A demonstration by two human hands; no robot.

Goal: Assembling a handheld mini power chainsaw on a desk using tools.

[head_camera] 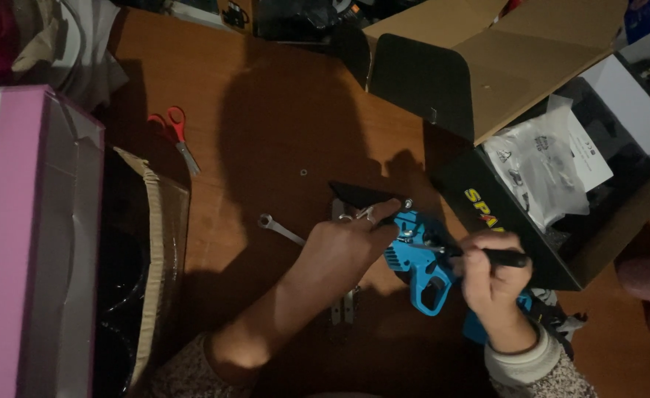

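Left hand [343,243] extended, fingers pressing; right hand [492,274] fisted, wrist bent

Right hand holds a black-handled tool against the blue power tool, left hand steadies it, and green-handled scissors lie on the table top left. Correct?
Not quite: the head view shows the scissors have red handles. The right hand, black-handled tool, blue power tool and left hand are as stated.

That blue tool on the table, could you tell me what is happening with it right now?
A person is working on a blue power tool lying on a wooden table. The left hand steadies its top, while the right hand grips a black-handled tool pointed at the blue body. A wrench and red scissors lie on the table to the left; an open cardboard box with bagged parts sits at the right.
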